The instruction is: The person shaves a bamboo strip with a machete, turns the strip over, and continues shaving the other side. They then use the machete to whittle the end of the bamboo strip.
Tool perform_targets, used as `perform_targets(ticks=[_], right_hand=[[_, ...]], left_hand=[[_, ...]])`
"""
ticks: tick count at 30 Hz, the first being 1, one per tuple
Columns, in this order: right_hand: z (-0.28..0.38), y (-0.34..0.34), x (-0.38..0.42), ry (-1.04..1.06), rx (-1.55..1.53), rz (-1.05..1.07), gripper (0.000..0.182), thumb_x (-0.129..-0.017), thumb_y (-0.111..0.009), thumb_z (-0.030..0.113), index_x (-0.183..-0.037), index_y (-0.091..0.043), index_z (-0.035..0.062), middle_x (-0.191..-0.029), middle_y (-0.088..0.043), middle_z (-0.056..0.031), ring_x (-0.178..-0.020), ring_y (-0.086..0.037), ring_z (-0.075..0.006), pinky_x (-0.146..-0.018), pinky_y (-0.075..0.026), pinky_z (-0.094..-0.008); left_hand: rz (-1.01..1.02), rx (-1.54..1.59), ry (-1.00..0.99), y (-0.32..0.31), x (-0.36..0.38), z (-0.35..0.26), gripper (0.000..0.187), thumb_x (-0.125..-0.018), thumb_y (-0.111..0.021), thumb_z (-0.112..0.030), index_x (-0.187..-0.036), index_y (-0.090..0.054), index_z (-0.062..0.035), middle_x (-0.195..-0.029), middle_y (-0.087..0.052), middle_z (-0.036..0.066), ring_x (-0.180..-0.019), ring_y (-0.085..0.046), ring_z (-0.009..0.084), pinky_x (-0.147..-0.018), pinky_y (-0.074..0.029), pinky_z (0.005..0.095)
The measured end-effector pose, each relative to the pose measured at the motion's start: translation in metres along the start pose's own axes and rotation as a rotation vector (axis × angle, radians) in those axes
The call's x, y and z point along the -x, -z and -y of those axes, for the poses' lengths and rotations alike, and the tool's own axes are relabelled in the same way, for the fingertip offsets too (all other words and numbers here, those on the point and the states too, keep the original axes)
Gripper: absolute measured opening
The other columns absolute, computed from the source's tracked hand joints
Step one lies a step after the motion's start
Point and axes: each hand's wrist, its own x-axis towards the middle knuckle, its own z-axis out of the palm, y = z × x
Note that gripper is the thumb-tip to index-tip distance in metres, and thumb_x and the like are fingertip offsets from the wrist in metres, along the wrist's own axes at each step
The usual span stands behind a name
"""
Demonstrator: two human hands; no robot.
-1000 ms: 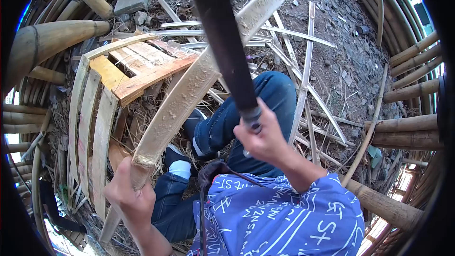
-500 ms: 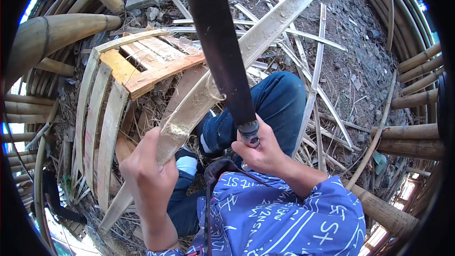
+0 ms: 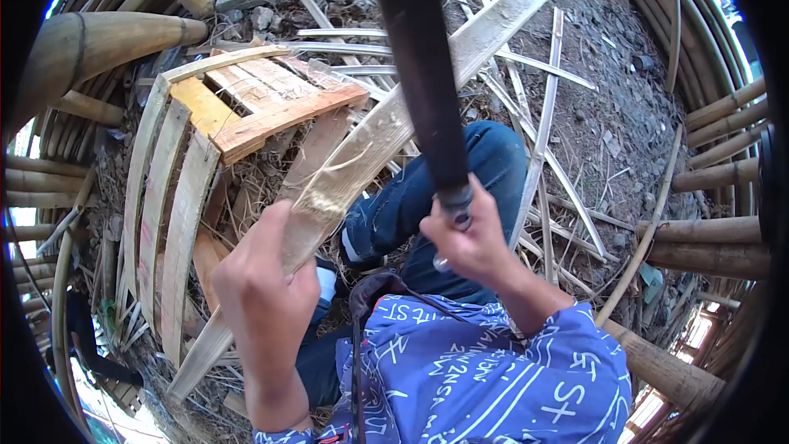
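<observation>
The left hand [image 3: 267,296] is closed on a long bamboo strip [image 3: 366,144], thumb laid along the upper face and fingers curled beneath, a grip that appears meant to steady the piece and stop it twisting. The strip slants from low on the left side, past the left fist, to the far right, its roughened face turned up, presumably so that the surface is exposed to the edge. A curled shaving [image 3: 339,166] lies on it just beyond the thumb. The right hand [image 3: 468,234] is wrapped around the handle of a machete [image 3: 421,82], held above the thigh with the dark blade pointing away from the body and crossing over the strip; this posture seems to favour control close to the torso. Whether the edge touches the strip cannot be established from this overhead angle. The bent right knee [image 3: 497,152] stands beneath the blade. A slatted wooden crate [image 3: 283,125] rests on the left, near the strip, while thin bamboo slats [image 3: 538,127] lie crossed on the ground to the right, apparently set down loosely rather than stacked
</observation>
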Motion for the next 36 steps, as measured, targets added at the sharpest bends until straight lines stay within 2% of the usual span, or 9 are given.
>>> perform_targets(ticks=[3, 4, 10, 14, 18, 24, 30, 31, 36], right_hand=[[0.003, 0.025, -0.013, 0.042, 0.04, -0.136, 0.028, -0.079, -0.059, -0.007, -0.1, -0.044, 0.0021, -0.064, -0.05, -0.0001, -0.042, -0.049, -0.0061, -0.038, -0.038, -0.0202], [0.006, 0.029, -0.014, -0.01, 0.016, -0.194, 0.037, -0.075, -0.056, -0.004, -0.111, -0.052, 0.0012, -0.063, -0.04, 0.0071, -0.055, -0.038, -0.0021, -0.052, -0.033, -0.0205], [0.01, 0.051, -0.023, 0.077, 0.061, -0.343, 0.032, -0.075, -0.058, -0.004, -0.106, -0.053, 0.0009, -0.063, -0.041, 0.0065, -0.055, -0.039, -0.0027, -0.052, -0.033, -0.0203], [0.008, 0.028, -0.018, 0.057, -0.067, -0.268, 0.026, -0.077, -0.057, -0.004, -0.101, -0.049, 0.0019, -0.067, -0.042, 0.0056, -0.056, -0.04, -0.0011, -0.047, -0.032, -0.0201], [-0.005, 0.0, -0.001, 0.1, 0.012, 0.009, 0.047, -0.079, -0.053, -0.003, -0.125, -0.045, -0.0023, -0.063, -0.043, 0.0062, -0.053, -0.041, -0.0012, -0.046, -0.034, -0.0211], [0.005, -0.012, 0.007, -0.09, -0.159, 0.04, 0.047, -0.078, -0.052, -0.005, -0.124, -0.045, -0.001, -0.062, -0.042, 0.0053, -0.055, -0.039, -0.002, -0.05, -0.034, -0.0216], [0.006, -0.022, 0.013, 0.066, -0.044, 0.125, 0.046, -0.078, -0.054, -0.005, -0.123, -0.046, -0.0002, -0.065, -0.043, 0.0047, -0.057, -0.038, -0.0021, -0.052, -0.035, -0.0215], [0.015, -0.023, 0.013, -0.025, -0.092, 0.136, 0.021, -0.079, -0.062, -0.001, -0.093, -0.048, 0.0041, -0.066, -0.046, 0.0057, -0.058, -0.042, -0.001, -0.053, -0.035, -0.0204], [0.014, -0.018, 0.009, 0.002, -0.057, 0.126, 0.021, -0.079, -0.063, 0.0, -0.093, -0.048, 0.0049, -0.067, -0.047, 0.0054, -0.057, -0.042, -0.0012, -0.053, -0.035, -0.0204]], left_hand=[[-0.002, -0.041, -0.016, 0.007, 0.003, -0.007, 0.045, -0.063, -0.064, 0.005, -0.107, -0.059, 0.0024, -0.083, -0.065, 0.019, -0.073, -0.064, 0.0374, -0.063, -0.048, 0.0431], [0.004, -0.066, -0.016, 0.008, 0.003, -0.008, 0.043, -0.063, -0.063, 0.005, -0.106, -0.059, 0.0029, -0.081, -0.064, 0.019, -0.072, -0.064, 0.0377, -0.062, -0.048, 0.0437], [-0.096, -0.029, -0.108, 0.012, 0.006, -0.006, 0.036, -0.064, -0.062, 0.005, -0.101, -0.061, 0.0047, -0.076, -0.062, 0.021, -0.065, -0.062, 0.0402, -0.057, -0.047, 0.044], [-0.048, -0.06, -0.073, 0.014, 0.002, -0.017, 0.041, -0.063, -0.063, 0.005, -0.105, -0.059, 0.0034, -0.079, -0.063, 0.019, -0.068, -0.062, 0.0391, -0.058, -0.045, 0.0437], [0.001, -0.125, -0.087, 0.009, -0.004, -0.012, 0.047, -0.062, -0.064, 0.004, -0.108, -0.058, 0.0015, -0.083, -0.063, 0.017, -0.071, -0.062, 0.0368, -0.059, -0.044, 0.0429], [0.001, -0.095, -0.061, 0.002, -0.006, -0.014, 0.049, -0.061, -0.067, 0.003, -0.109, -0.059, 0.0009, -0.085, -0.065, 0.017, -0.071, -0.063, 0.0352, -0.06, -0.046, 0.0419], [0.0, -0.019, -0.05, -0.003, -0.011, -0.019, 0.051, -0.061, -0.068, 0.003, -0.111, -0.057, 0.0005, -0.085, -0.065, 0.017, -0.071, -0.063, 0.0354, -0.06, -0.046, 0.0424], [-0.011, 0.001, -0.056, -0.004, -0.011, -0.018, 0.051, -0.061, -0.068, 0.003, -0.111, -0.057, 0.0002, -0.085, -0.065, 0.017, -0.07, -0.063, 0.0354, -0.06, -0.046, 0.0426], [-0.006, -0.012, -0.026, 0.001, -0.007, -0.012, 0.048, -0.062, -0.068, 0.004, -0.109, -0.059, -0.0001, -0.087, -0.065, 0.018, -0.074, -0.064, 0.0358, -0.062, -0.048, 0.0423]])
